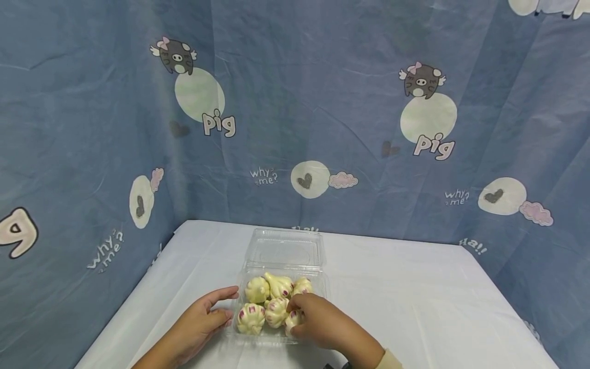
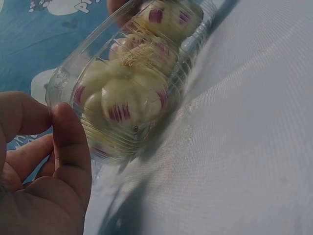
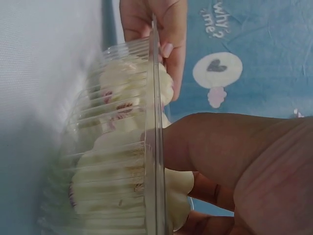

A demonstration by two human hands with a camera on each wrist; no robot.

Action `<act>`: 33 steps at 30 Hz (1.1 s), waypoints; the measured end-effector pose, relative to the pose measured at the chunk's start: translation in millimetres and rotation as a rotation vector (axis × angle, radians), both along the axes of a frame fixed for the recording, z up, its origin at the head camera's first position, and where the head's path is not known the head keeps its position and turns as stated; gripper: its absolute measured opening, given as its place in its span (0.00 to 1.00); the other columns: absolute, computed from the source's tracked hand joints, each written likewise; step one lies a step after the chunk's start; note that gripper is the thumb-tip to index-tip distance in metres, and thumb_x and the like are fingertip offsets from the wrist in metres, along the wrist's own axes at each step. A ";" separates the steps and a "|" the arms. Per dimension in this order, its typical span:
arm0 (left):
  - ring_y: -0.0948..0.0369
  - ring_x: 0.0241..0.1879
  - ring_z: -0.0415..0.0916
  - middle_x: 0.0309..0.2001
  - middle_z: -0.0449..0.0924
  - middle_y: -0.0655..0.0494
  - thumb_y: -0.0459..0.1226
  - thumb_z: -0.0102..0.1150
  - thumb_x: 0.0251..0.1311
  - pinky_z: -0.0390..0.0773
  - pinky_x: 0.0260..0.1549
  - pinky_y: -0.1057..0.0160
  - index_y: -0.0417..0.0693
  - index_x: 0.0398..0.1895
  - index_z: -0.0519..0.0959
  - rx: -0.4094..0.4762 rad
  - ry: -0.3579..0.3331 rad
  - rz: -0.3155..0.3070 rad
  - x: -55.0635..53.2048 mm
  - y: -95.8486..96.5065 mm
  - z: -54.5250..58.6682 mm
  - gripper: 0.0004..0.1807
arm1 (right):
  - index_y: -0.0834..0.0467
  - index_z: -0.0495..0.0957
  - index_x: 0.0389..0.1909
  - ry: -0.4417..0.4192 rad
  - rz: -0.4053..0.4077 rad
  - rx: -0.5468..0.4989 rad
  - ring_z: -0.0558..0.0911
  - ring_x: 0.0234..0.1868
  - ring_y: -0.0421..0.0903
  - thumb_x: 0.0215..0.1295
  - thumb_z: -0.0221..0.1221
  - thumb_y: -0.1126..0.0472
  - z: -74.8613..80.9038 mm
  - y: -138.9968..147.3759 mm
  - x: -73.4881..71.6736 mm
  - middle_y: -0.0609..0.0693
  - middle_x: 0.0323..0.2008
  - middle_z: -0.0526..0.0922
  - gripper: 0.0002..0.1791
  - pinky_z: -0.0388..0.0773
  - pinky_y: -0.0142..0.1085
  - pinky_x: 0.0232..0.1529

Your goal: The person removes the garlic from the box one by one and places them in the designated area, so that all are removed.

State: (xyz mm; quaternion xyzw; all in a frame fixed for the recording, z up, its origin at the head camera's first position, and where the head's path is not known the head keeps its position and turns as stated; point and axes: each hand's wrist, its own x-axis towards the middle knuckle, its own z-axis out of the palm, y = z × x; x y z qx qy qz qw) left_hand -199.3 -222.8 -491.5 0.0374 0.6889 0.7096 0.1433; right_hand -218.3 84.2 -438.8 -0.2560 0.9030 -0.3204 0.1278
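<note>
Several cream garlic bulbs with purple patches lie in a clear plastic clamshell box [image 1: 272,339] in the head view. My right hand [image 1: 322,320] reaches over the box's right side, thumb and fingers around the garlic bulb [image 1: 293,322] at the front right corner. In the right wrist view, the thumb [image 3: 195,142] is at the box's rim and the other fingers are partly hidden behind the bulb. Beside the box's left wall is my left hand [image 1: 203,318], its thumb and forefinger apart at the rim. A front left garlic bulb [image 1: 251,319] is nearest to it.
The box's hinged lid [image 1: 286,248] stands open towards the back. A white cloth [image 1: 392,297] covers the table. Blue patterned fabric [image 1: 332,102] hangs behind the table and along its sides.
</note>
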 end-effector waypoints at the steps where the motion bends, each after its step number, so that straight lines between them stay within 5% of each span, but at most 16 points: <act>1: 0.62 0.44 0.74 0.77 0.54 0.34 0.31 0.58 0.71 0.83 0.46 0.63 0.32 0.81 0.55 -0.001 0.000 -0.001 0.0 -0.2 -0.1 0.38 | 0.51 0.81 0.42 0.004 -0.001 -0.001 0.73 0.34 0.37 0.54 0.75 0.63 0.2 -0.1 0.2 0.40 0.35 0.77 0.16 0.72 0.33 0.36; 21: 0.60 0.44 0.73 0.77 0.55 0.34 0.27 0.56 0.68 0.83 0.44 0.65 0.32 0.80 0.56 -0.023 -0.008 0.025 1.4 2.3 2.8 0.38 | 0.49 0.83 0.47 0.064 -0.009 0.005 0.76 0.47 0.36 0.57 0.74 0.60 6.6 3.8 -1.2 0.40 0.45 0.81 0.17 0.77 0.38 0.51; 33: 0.60 0.44 0.72 0.77 0.54 0.35 0.28 0.55 0.69 0.83 0.45 0.64 0.33 0.80 0.56 -0.028 -0.004 0.015 1.4 0.7 2.2 0.38 | 0.50 0.84 0.48 0.025 0.034 -0.134 0.77 0.42 0.37 0.59 0.72 0.60 9.6 15.6 -6.5 0.39 0.45 0.83 0.15 0.76 0.34 0.45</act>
